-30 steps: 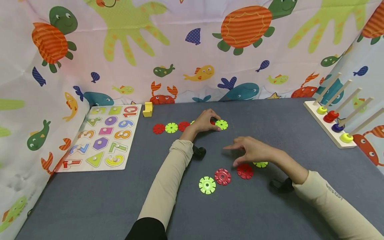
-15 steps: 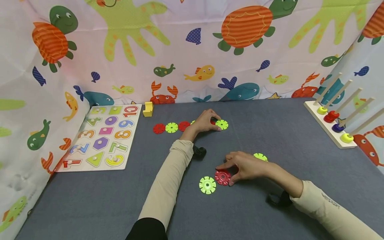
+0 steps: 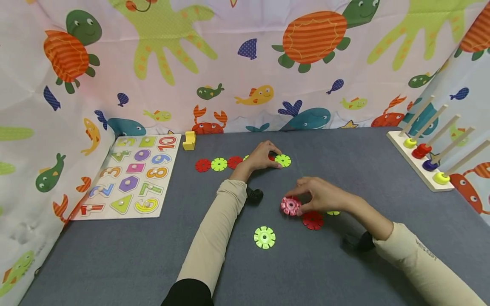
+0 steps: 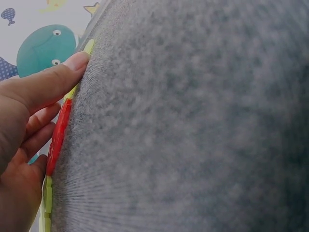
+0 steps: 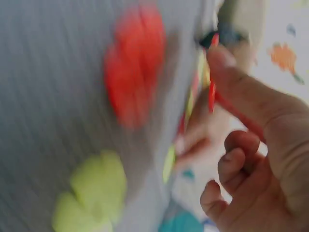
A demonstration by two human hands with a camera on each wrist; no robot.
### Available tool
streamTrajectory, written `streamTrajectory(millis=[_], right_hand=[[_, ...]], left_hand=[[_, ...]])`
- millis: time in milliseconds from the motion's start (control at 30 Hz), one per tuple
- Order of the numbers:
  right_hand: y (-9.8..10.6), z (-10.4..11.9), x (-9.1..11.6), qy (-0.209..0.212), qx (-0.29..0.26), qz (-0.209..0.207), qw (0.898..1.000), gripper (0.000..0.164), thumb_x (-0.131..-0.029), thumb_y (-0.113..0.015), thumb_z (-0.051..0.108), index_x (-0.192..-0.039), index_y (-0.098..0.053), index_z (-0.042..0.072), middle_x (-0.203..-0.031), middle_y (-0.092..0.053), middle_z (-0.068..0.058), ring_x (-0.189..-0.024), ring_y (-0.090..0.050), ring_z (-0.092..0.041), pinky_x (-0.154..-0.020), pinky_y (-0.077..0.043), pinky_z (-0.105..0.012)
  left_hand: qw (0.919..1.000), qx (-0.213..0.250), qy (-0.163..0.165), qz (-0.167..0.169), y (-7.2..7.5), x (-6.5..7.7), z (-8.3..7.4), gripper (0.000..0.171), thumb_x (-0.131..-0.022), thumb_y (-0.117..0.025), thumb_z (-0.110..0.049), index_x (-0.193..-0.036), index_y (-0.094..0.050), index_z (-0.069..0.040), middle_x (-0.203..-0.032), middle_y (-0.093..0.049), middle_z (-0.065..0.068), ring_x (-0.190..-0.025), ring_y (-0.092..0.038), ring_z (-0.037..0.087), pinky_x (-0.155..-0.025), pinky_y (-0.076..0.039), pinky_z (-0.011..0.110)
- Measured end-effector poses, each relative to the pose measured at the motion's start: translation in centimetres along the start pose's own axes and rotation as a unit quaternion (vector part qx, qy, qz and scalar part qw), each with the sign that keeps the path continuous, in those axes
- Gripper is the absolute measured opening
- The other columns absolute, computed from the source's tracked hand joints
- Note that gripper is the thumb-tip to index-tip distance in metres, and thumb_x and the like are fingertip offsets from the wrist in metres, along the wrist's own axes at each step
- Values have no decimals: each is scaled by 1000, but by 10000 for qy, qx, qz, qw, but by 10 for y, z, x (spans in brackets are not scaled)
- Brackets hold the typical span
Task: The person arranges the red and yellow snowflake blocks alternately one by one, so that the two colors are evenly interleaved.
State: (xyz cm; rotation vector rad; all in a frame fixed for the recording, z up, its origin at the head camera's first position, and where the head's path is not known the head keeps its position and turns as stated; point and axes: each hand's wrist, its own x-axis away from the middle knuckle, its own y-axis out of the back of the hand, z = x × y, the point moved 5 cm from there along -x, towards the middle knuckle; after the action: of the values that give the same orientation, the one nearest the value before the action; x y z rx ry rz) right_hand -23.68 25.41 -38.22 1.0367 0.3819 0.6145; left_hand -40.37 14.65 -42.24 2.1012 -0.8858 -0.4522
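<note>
My right hand pinches a notched red plastic disc between thumb and fingers, above the table; the right wrist view shows this disc edge-on. Farther back, my left hand holds the yellow-green disc at the right end of a row, thumb on its near edge. That row alternates red and yellow-green and lies flat; the hand covers part of it. In the left wrist view a red disc sits beside the fingers. Below the right hand lie a loose red disc and a partly hidden yellow-green disc.
Nearer the front lies another yellow-green disc. A number-and-shape puzzle board is at the left, a yellow block beside it. At the right stands a peg stacker with coloured rings. A printed cloth borders the grey table.
My right hand reached down to the red disc beside the front yellow-green one, took hold of it and lifted it back and slightly right. The left hand stayed in place.
</note>
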Motion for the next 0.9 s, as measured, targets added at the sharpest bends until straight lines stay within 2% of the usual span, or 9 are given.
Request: streamTrajectory(millis=[67, 133, 200, 267, 400, 533, 633, 700, 900], right_hand=[[17, -20, -3, -413, 22, -313, 9987, 46, -73, -78, 27, -115, -66, 14, -84, -56, -8, -80, -51, -21, -67, -42, -32], [31, -42, -8, -835, -24, -520, 9951, 46, -73, -78, 24, -116, -66, 12, -79, -53, -13, -71, -44, -22, -59, -37, -32], [40, -63, -12, -1181, -29, -674, 9907, 45, -74, -77, 23, -116, -66, 12, -89, -60, -15, -80, -50, -27, -63, -39, -35], [43, -82, -18, -1458, -81, -700, 9868, 45, -75, -76, 23, -117, -65, 11, -102, -64, -17, -92, -53, -32, -70, -41, -39], [43, -108, -25, -1859, -206, -704, 9798, 46, -74, -77, 26, -116, -65, 10, -111, -64, -16, -95, -51, -28, -71, -37, -35], [41, -121, -30, -2095, -298, -718, 9747, 47, -74, -77, 26, -116, -65, 10, -84, -58, -9, -71, -40, -19, -61, -30, -30], [38, -127, -32, -2214, -444, -690, 9717, 48, -75, -76, 27, -118, -64, 10, -66, -36, -1, -60, -29, -15, -55, -23, -28], [36, -129, -35, -2254, -513, -678, 9705, 49, -75, -76, 28, -119, -64, 10, -62, -26, 2, -57, -25, -13, -53, -22, -27], [35, -130, -42, -2272, -515, -648, 9703, 49, -76, -76, 26, -119, -63, 9, -59, -23, 3, -56, -24, -14, -52, -21, -27]], left_hand=[[10000, -18, 15, 4, 0, 0, 1, 44, -76, -76, -27, -115, -64, -11, -118, -50, 8, -113, -43, 22, -99, -35, 34], [10000, -43, 30, 12, 0, 1, 2, 44, -76, -76, -27, -115, -64, -11, -118, -50, 8, -112, -43, 21, -99, -34, 33], [9999, -94, 33, 25, 0, 1, 2, 44, -76, -76, -28, -115, -64, -11, -118, -50, 7, -112, -43, 21, -99, -34, 33], [9999, -137, 14, 41, -1, 1, 2, 44, -76, -76, -29, -115, -64, -12, -118, -50, 8, -112, -43, 21, -99, -34, 33], [9999, -150, -20, 64, -1, 0, 2, 45, -76, -75, -30, -116, -64, -12, -118, -50, 8, -112, -43, 21, -99, -35, 33], [9999, -88, -10, 70, -1, -1, 2, 44, -76, -75, -29, -116, -64, -12, -119, -49, 8, -113, -41, 21, -99, -35, 33], [9999, -62, 34, 111, 0, -2, 1, 43, -77, -75, -28, -115, -64, -12, -120, -48, 7, -114, -41, 21, -100, -34, 33], [9998, -56, 85, 151, 1, -2, 0, 43, -77, -75, -28, -115, -64, -13, -121, -48, 7, -115, -41, 22, -100, -34, 34], [9991, -282, 124, 298, 0, -3, -8, 51, -76, -75, -32, -121, -60, -13, -128, -46, 7, -123, -38, 22, -104, -32, 35]])
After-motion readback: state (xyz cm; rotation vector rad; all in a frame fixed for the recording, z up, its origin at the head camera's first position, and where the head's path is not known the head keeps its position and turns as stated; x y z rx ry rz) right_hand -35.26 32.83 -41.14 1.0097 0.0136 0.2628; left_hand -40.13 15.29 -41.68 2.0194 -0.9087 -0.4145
